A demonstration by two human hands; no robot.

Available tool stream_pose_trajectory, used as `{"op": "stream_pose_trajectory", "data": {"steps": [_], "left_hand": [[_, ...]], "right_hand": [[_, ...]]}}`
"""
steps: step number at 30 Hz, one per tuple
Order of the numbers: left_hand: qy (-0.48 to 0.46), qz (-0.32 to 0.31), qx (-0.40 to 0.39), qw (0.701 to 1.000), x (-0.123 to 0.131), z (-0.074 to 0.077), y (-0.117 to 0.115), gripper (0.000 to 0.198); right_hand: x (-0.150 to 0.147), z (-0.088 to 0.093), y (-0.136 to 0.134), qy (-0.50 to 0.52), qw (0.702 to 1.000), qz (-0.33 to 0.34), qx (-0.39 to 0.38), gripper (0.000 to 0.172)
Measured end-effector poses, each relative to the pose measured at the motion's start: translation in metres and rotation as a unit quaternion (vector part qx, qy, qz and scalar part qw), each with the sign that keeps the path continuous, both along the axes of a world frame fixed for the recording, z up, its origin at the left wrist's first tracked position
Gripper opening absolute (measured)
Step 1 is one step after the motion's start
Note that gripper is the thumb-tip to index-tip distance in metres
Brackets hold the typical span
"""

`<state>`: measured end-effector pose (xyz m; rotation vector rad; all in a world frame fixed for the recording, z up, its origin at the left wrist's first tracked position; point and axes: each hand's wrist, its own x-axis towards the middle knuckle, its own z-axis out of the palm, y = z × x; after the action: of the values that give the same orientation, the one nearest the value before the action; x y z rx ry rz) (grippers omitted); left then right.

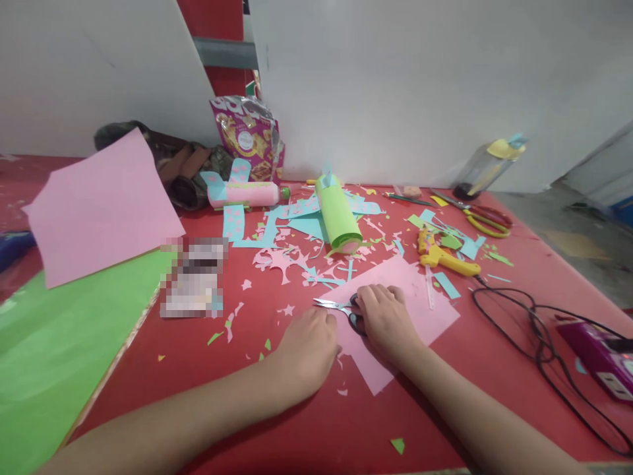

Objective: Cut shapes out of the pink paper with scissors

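My right hand [384, 318] lies on a pink paper sheet [420, 290] on the red table [316, 409], its fingers curled over the dark handles of small scissors [336, 305] whose blades point left. My left hand [306, 346] rests beside it on the table, fingers curled under, right at the sheet's left edge and just below the blades. Whether it pinches the paper is hidden.
Paper scraps litter the middle. A green paper roll [339, 214], a pink and blue paper plane [244, 192], a yellow glue gun [442, 256], red-yellow scissors [482, 218], a bottle [487, 168], a black cable [534, 330], and large pink [99, 204] and green sheets [54, 343] surround them.
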<state>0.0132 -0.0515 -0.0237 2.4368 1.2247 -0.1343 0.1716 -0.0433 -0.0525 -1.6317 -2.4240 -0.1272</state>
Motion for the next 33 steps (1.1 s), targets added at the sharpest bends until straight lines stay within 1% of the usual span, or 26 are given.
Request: {"op": "stream_pose_trajectory", "data": {"steps": [2,4,6,9,11,12,15,18,20,22,24,29,31,33], "left_hand": [[-0.004,0.018,0.004,1.0,-0.001,0.0,-0.001,0.02],[-0.008,0.022,0.011,1.0,-0.001,0.0,-0.002,0.02],[-0.013,0.015,0.009,1.0,-0.001,0.002,-0.002,0.018],[0.002,0.009,-0.023,1.0,0.001,0.006,-0.002,0.014],[0.025,-0.007,-0.034,0.999,0.003,0.009,-0.001,0.015],[0.039,-0.017,-0.032,0.999,0.004,0.01,-0.001,0.018],[0.073,-0.042,-0.022,0.996,0.006,0.013,-0.001,0.029],[0.071,-0.062,-0.008,0.996,0.005,0.012,0.001,0.029],[0.059,-0.074,0.013,0.995,0.004,0.01,0.002,0.026],[0.049,-0.074,0.043,0.995,0.001,0.009,0.005,0.024],[0.039,-0.06,0.088,0.993,-0.003,0.01,0.008,0.022],[-0.03,-0.036,0.218,0.975,-0.014,0.016,0.017,0.022],[-0.074,-0.038,0.26,0.962,-0.019,0.017,0.019,0.022],[-0.128,-0.049,0.287,0.948,-0.021,0.017,0.02,0.024]], "right_hand": [[0.0,0.001,0.0,-0.008,1.0,-0.016,-0.003,0.006],[0.002,0.002,0.002,-0.021,0.999,-0.048,-0.006,0.005],[0.005,0.003,0.004,-0.038,0.995,-0.093,-0.008,0.005],[0.01,0.005,0.007,-0.064,0.986,-0.151,-0.005,0.006],[0.012,0.005,0.008,-0.073,0.983,-0.167,0.001,0.008],[0.011,0.005,0.008,-0.073,0.983,-0.169,0.007,0.008],[0.009,0.005,0.007,-0.048,0.988,-0.143,0.021,0.011],[0.005,0.003,0.005,0.015,0.998,-0.06,0.026,0.01],[0.004,0.002,0.004,0.082,0.996,-0.009,0.034,0.01],[0.004,0.0,0.004,0.148,0.988,0.029,0.042,0.011],[0.004,0.001,0.004,0.208,0.976,0.044,0.037,0.012],[0.004,0.009,0.003,0.327,0.944,0.022,-0.035,0.011],[0.004,0.012,0.002,0.364,0.929,0.032,-0.061,0.01],[0.004,0.014,0.001,0.404,0.909,0.061,-0.087,0.009]]}}
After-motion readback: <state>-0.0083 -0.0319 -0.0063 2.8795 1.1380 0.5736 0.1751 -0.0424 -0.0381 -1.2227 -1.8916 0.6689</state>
